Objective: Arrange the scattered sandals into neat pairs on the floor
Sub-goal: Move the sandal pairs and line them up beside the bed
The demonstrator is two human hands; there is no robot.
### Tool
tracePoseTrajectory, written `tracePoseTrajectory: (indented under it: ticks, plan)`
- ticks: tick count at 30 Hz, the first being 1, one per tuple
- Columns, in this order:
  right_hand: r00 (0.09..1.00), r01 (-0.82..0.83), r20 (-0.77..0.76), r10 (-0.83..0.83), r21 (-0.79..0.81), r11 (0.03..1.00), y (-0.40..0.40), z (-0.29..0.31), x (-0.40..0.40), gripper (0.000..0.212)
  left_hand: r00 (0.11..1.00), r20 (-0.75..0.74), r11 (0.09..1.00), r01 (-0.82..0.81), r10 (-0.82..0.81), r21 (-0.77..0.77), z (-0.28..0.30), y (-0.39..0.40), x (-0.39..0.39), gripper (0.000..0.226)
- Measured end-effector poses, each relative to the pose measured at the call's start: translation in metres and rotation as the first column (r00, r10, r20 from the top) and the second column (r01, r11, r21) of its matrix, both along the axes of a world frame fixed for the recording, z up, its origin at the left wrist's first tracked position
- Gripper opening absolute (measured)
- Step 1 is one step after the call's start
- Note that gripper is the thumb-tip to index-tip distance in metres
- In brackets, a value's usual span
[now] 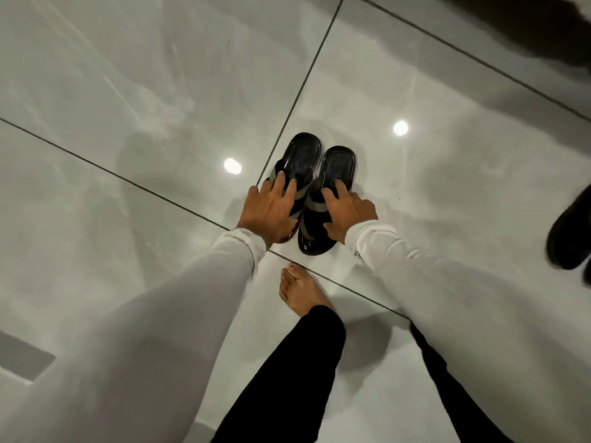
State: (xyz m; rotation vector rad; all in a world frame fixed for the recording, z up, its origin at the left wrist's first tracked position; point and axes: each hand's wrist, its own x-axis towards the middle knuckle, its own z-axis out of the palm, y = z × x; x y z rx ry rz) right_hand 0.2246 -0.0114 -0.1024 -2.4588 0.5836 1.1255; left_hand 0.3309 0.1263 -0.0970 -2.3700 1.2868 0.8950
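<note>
While both hands are down on the floor (128, 91), this looks like the lining-up step for one pair: two black sandals sit side by side just right of frame centre, touching or nearly so along their inner edges. The left hand (270, 212) lies flat over the straps of the left sandal (302, 155), fingers spread, pressing more than gripping. The right hand (347, 212) rests the same way on the right sandal (339, 164), fingers loose on the strap, nothing clenched

The pair isn't quite even tbh, the left sandal sits a bit higher in frame than the right. So I'd guess the next move is a small slide to square them up, then let go and hunt for more

Hard to read: the near end of the left sandal is hidden under the hand and sleeve, so I can't tell how the two line up there. A dark shape (569, 231) at the right edge could be another shoe but it's cut off. The dark blur in the upper right is anyone's guess. A bare foot (300, 289) stands just below the pair
</note>
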Motion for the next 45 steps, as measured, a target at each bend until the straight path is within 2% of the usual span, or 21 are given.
tracePoseTrajectory:
  ticks: [3,6,9,15,19,21,26,34,39,45]
  plan:
    - [0.995,-0.058,-0.076,0.063,0.061,0.996,0.003,-0.016,0.014,0.067,0.991,-0.124,0.999,-0.047,0.050,0.027,-0.019,-0.008,0.005,0.061]
    - [0.991,-0.021,-0.127,0.032,0.086,0.996,-0.003,-0.020,0.009,0.047,0.972,-0.215,0.990,-0.069,0.095,0.126,-0.022,-0.021,0.001,0.047]
    - [0.997,0.005,-0.082,0.004,0.100,0.995,-0.014,-0.012,0.001,0.037,0.958,-0.255,0.984,-0.092,0.129,0.152,-0.013,-0.034,0.002,0.038]
    - [0.996,0.061,-0.075,-0.051,0.135,0.989,-0.065,0.039,0.010,0.042,0.951,-0.290,0.985,-0.058,0.105,0.165,0.029,-0.077,0.019,0.035]
    - [0.985,0.108,-0.143,-0.097,0.070,0.992,-0.115,0.080,0.018,0.037,0.957,-0.280,0.981,-0.019,0.074,0.195,0.053,-0.134,0.033,0.039]
    - [0.986,0.117,-0.123,-0.113,0.027,0.993,-0.140,0.086,0.025,0.037,0.961,-0.266,0.978,-0.011,0.068,0.209,0.054,-0.169,0.042,0.040]
    - [0.979,0.193,-0.068,-0.194,-0.021,0.981,-0.187,0.062,0.051,0.033,0.977,-0.212,0.990,0.020,0.010,0.137,0.038,-0.233,0.062,0.040]
    - [0.922,0.376,-0.092,-0.376,-0.028,0.926,-0.219,0.027,0.077,0.050,0.948,-0.314,0.998,-0.048,0.056,0.032,0.015,-0.256,0.092,0.026]
    - [0.910,0.409,-0.058,-0.411,-0.055,0.911,-0.217,0.012,0.084,0.057,0.943,-0.331,0.996,-0.063,0.038,-0.066,0.012,-0.263,0.111,0.037]
    - [0.910,0.412,-0.012,-0.415,-0.082,0.907,-0.222,0.007,0.083,0.063,0.956,-0.293,0.997,-0.031,0.011,-0.065,0.006,-0.292,0.117,0.042]
